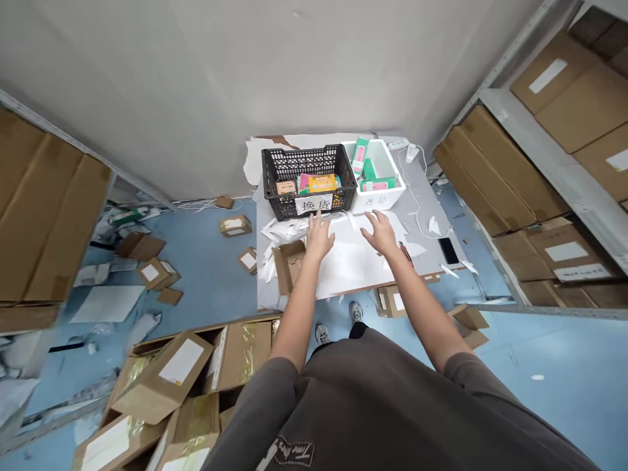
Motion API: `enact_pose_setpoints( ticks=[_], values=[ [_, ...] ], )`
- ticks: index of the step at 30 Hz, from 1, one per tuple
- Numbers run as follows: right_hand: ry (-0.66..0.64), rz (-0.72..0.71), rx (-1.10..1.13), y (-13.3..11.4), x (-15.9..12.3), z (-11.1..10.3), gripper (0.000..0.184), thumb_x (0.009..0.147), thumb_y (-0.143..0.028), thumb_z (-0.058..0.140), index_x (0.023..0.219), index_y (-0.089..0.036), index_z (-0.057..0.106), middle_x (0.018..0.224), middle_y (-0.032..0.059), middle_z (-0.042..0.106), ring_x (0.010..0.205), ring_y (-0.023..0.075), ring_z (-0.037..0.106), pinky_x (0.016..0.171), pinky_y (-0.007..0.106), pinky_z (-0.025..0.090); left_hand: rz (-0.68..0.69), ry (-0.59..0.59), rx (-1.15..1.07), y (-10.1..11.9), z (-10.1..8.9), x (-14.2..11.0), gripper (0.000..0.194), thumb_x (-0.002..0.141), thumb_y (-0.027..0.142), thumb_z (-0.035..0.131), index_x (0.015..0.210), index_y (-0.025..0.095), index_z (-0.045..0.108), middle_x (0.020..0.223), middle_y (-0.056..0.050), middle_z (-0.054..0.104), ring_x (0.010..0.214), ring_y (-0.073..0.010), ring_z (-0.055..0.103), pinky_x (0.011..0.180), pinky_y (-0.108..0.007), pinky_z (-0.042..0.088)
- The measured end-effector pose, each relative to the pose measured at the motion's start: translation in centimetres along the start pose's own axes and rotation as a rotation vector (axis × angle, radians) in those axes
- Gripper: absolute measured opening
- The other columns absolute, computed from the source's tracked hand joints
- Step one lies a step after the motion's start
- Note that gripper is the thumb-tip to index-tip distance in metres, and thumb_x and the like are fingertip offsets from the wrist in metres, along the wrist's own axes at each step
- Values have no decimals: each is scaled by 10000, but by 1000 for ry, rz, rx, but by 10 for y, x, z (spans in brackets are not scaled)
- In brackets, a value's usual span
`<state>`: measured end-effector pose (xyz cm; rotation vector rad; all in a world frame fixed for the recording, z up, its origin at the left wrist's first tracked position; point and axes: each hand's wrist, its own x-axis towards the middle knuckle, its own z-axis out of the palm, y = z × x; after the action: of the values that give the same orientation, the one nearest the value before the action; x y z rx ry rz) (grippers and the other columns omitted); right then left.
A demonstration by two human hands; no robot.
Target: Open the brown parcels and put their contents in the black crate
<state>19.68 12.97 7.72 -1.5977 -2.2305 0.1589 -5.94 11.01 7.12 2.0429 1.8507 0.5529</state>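
Observation:
My left hand (320, 237) is held over the table with its fingers spread, just in front of a black plastic crate (275, 208). It is empty; I cannot tell whether its fingertips touch the crate's paper label (314, 204). Inside the crate lie an orange packet (322, 183) and other small colourful packs. My right hand (381, 233), also empty with fingers apart, is in front of a white foam box (377, 199) that holds several green-and-pink boxes (360, 157). An opened cardboard box (284, 269) lies beside my left forearm.
The grey table (338, 281) also carries paper strips, a phone (448, 250), a red pen-like object (406, 254) and a white cable (417, 212). Carton-filled shelving (520, 131) stands at right. Cartons (181, 366) are heaped at lower left, and small boxes (235, 226) litter the blue floor.

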Motion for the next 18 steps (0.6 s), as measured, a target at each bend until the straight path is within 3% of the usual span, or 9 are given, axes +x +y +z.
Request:
enact_pose_setpoints(
  ticks=[2,5,8,11,14,18],
  values=[
    [-94,44,-27,8,-29,20,588,999,-353,618,1552,-160,563,1568,210,515,1433,376,452,1194,555,419,-44,-90,-5,9,35,-19,674,959,268,672,1606,250,484,1763,-123,290,1620,-407,242,1268,-590,369],
    [-295,120,-55,21,-66,72,591,999,-326,616,1565,-165,557,1574,204,516,1425,371,463,1176,529,435,-164,-249,6,8,97,-43,648,975,238,620,1608,249,485,1758,-137,297,1606,-399,279,1219,-559,436],
    [-498,171,-50,38,-99,136,625,999,-313,629,1600,-182,517,1623,188,469,1456,358,434,1174,493,433,-308,-376,23,-8,163,-61,672,972,223,600,1628,252,461,1768,-128,277,1606,-400,272,1204,-536,448],
    [-641,196,-30,54,-126,192,692,971,-313,685,1621,-189,484,1662,187,417,1480,370,389,1156,481,442,-434,-393,54,-31,218,-77,685,985,211,564,1654,237,422,1771,-134,263,1613,-399,238,1204,-530,428],
    [-630,203,-24,67,-141,224,610,954,-266,691,1547,-191,567,1611,185,464,1437,373,412,1124,468,459,-447,-303,91,-47,251,-90,591,1017,206,508,1607,232,494,1705,-154,377,1566,-381,296,1198,-541,409],
    [-585,232,36,70,-150,232,352,1014,-178,517,1291,-183,735,1308,158,653,1221,298,578,1027,389,512,-413,-228,29,-48,265,-108,426,1019,148,478,1364,246,707,1392,-171,634,1329,-333,512,1082,-464,491]
  ],
)
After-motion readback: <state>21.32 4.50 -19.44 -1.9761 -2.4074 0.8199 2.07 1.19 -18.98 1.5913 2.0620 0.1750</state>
